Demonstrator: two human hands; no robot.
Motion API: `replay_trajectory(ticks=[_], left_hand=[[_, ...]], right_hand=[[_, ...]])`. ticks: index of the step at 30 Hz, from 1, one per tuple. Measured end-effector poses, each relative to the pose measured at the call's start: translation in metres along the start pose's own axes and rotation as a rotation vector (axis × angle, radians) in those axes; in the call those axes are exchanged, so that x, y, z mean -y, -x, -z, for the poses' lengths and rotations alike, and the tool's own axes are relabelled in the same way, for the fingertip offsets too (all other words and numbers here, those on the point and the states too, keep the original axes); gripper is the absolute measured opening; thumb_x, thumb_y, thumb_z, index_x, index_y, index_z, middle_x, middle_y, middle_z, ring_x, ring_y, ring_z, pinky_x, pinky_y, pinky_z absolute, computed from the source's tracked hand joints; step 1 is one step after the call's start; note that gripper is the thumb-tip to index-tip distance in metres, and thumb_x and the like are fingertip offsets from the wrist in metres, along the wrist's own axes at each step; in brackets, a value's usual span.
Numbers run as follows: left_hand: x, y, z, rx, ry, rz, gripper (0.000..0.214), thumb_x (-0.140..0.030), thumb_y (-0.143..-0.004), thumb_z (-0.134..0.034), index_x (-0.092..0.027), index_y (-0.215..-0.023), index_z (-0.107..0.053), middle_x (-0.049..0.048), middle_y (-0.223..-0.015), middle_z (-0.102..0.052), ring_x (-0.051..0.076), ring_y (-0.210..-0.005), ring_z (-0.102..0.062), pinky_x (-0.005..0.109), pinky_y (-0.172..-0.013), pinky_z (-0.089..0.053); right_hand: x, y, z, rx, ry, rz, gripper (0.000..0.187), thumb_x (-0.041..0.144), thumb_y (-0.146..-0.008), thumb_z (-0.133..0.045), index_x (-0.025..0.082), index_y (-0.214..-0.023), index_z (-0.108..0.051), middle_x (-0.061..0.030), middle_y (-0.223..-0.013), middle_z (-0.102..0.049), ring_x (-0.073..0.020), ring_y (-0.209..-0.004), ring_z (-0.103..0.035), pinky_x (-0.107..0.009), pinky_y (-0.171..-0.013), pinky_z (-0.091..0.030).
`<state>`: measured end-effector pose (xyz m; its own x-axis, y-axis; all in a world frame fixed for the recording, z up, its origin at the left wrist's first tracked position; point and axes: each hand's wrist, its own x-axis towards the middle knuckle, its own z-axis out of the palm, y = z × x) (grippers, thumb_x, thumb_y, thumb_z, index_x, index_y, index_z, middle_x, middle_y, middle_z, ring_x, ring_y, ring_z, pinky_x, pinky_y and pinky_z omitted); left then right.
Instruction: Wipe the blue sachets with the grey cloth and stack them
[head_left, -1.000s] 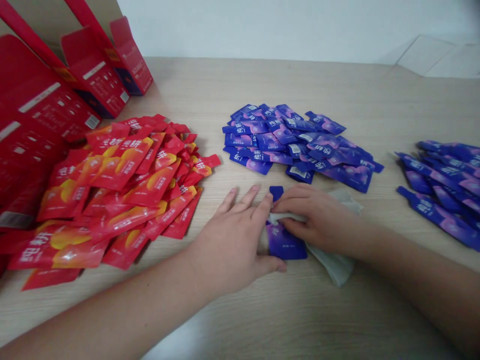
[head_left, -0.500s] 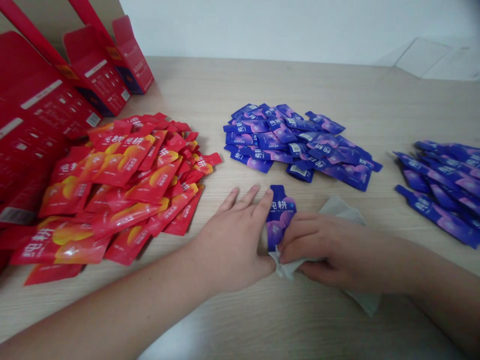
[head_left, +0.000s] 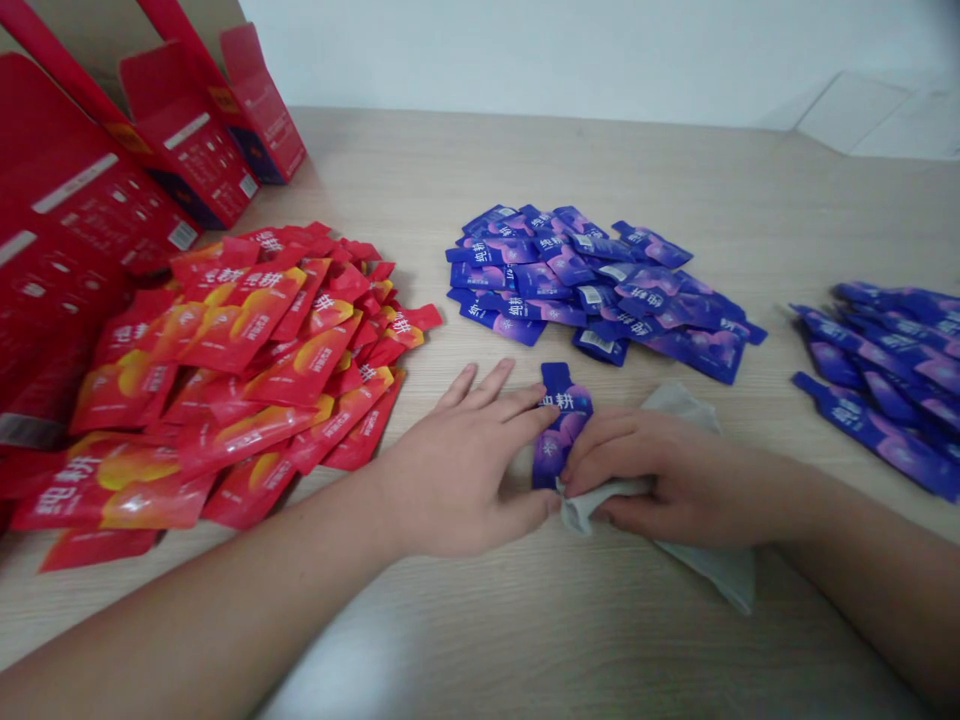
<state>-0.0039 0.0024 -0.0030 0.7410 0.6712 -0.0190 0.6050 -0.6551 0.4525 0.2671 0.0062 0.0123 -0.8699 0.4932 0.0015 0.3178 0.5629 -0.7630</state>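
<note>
Since the earlier frame our right hand point(head_left: 660, 480) has drawn the cloth point(head_left: 705, 560) down the blue sachet point(head_left: 561, 425). Fingers curl around the cloth; our flat, open left hand point(head_left: 472, 470) pins the sachet on the counter point(head_left: 525, 170), steadying it for wiping.

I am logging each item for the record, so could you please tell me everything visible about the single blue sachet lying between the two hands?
The blue sachet is a small glossy foil-like pouch, deep blue shading to purple, with white characters near its narrow neck-shaped top. It lies flat on the wooden table, neck pointing away from the person, apart from the blue pile. The left hand presses its left edge with fingertips; the right hand holds a pale cloth against its lower right part, hiding the bottom.
</note>
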Motion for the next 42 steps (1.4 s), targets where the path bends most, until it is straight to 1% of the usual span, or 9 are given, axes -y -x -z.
replay_trajectory(ticks=[4, 8, 13, 16, 25, 29, 33, 39, 42], left_hand=[[0.000, -0.003, 0.003, 0.011, 0.028, -0.020, 0.046, -0.039, -0.106, -0.052, -0.023, -0.149, -0.058, 0.0086, -0.170, -0.047, 0.039, -0.167, -0.021, 0.068, -0.134, -0.015], [-0.006, -0.005, -0.004, -0.052, 0.008, 0.020, 0.081, -0.060, -0.092, -0.075, -0.018, -0.156, -0.049, 0.0158, -0.164, -0.054, 0.042, -0.163, -0.030, 0.070, -0.134, -0.014], [-0.008, -0.004, -0.009, -0.035, -0.035, 0.044, 0.114, -0.072, -0.085, -0.079, -0.017, -0.171, -0.025, 0.0197, -0.172, -0.040, 0.044, -0.165, -0.023, 0.079, -0.129, -0.012], [-0.008, -0.004, -0.009, -0.022, -0.048, 0.048, 0.130, -0.078, -0.078, -0.082, -0.017, -0.173, -0.017, 0.0190, -0.174, -0.037, 0.046, -0.166, -0.018, 0.080, -0.129, -0.012], [-0.014, -0.007, -0.006, -0.017, -0.038, 0.077, 0.104, -0.066, -0.089, -0.077, -0.020, -0.169, -0.030, 0.0179, -0.170, -0.046, 0.046, -0.166, -0.020, 0.085, -0.125, -0.013], [-0.008, -0.008, -0.006, -0.019, -0.045, 0.039, 0.098, -0.073, -0.085, -0.079, -0.031, -0.165, -0.041, 0.0112, -0.171, -0.045, 0.051, -0.166, -0.011, 0.090, -0.121, -0.012], [-0.003, -0.008, -0.006, 0.003, -0.050, -0.016, 0.098, -0.078, -0.079, -0.081, -0.026, -0.157, -0.050, 0.0130, -0.175, -0.038, 0.048, -0.167, -0.009, 0.086, -0.124, -0.006], [-0.005, -0.009, -0.009, -0.011, -0.003, -0.010, 0.110, -0.075, -0.078, -0.083, -0.016, -0.161, -0.040, 0.0194, -0.171, -0.042, 0.041, -0.168, -0.017, 0.074, -0.132, -0.004], [-0.006, -0.010, -0.011, -0.028, -0.004, -0.004, 0.124, -0.078, -0.076, -0.083, -0.013, -0.166, -0.028, 0.0237, -0.171, -0.041, 0.041, -0.167, -0.020, 0.070, -0.133, -0.005]], right_hand=[[0.004, 0.001, 0.003, 0.027, -0.089, 0.004, 0.022, 0.014, -0.094, -0.074, 0.023, -0.114, -0.077, -0.0024, -0.114, -0.080, -0.0169, -0.110, -0.072, -0.030, -0.102, -0.054], [0.006, 0.004, 0.002, 0.016, -0.136, -0.031, 0.018, 0.016, -0.097, -0.073, 0.023, -0.113, -0.077, -0.0013, -0.112, -0.080, -0.0154, -0.107, -0.073, -0.028, -0.099, -0.055], [0.005, 0.008, -0.003, -0.175, -0.117, -0.100, 0.016, 0.023, -0.099, -0.074, 0.026, -0.115, -0.074, -0.0001, -0.113, -0.078, -0.0151, -0.105, -0.073, -0.027, -0.095, -0.056], [0.007, 0.003, -0.008, -0.150, 0.011, -0.077, 0.017, 0.018, -0.099, -0.071, 0.026, -0.115, -0.075, -0.0016, -0.118, -0.077, -0.0165, -0.111, -0.071, -0.029, -0.099, -0.055], [0.003, -0.006, -0.017, -0.156, 0.243, -0.080, 0.022, 0.015, -0.097, -0.070, 0.025, -0.115, -0.075, -0.0055, -0.120, -0.076, -0.0223, -0.116, -0.070, -0.039, -0.107, -0.052], [-0.003, 0.000, -0.011, -0.200, 0.125, -0.034, 0.018, 0.019, -0.097, -0.072, 0.025, -0.114, -0.074, -0.0048, -0.118, -0.076, -0.0201, -0.116, -0.071, -0.034, -0.105, -0.054], [-0.009, 0.007, 0.000, -0.202, -0.034, -0.022, 0.017, 0.024, -0.098, -0.074, 0.026, -0.115, -0.073, -0.0025, -0.114, -0.078, -0.0177, -0.108, -0.073, -0.031, -0.098, -0.057], [0.000, 0.008, -0.006, -0.365, -0.037, -0.094, 0.016, 0.028, -0.098, -0.074, 0.026, -0.113, -0.075, -0.0046, -0.113, -0.079, -0.0210, -0.107, -0.075, -0.033, -0.095, -0.060], [0.012, 0.001, -0.019, -0.306, 0.061, -0.073, 0.020, 0.021, -0.099, -0.071, 0.025, -0.117, -0.075, -0.0054, -0.117, -0.078, -0.0206, -0.111, -0.074, -0.034, -0.098, -0.059]])
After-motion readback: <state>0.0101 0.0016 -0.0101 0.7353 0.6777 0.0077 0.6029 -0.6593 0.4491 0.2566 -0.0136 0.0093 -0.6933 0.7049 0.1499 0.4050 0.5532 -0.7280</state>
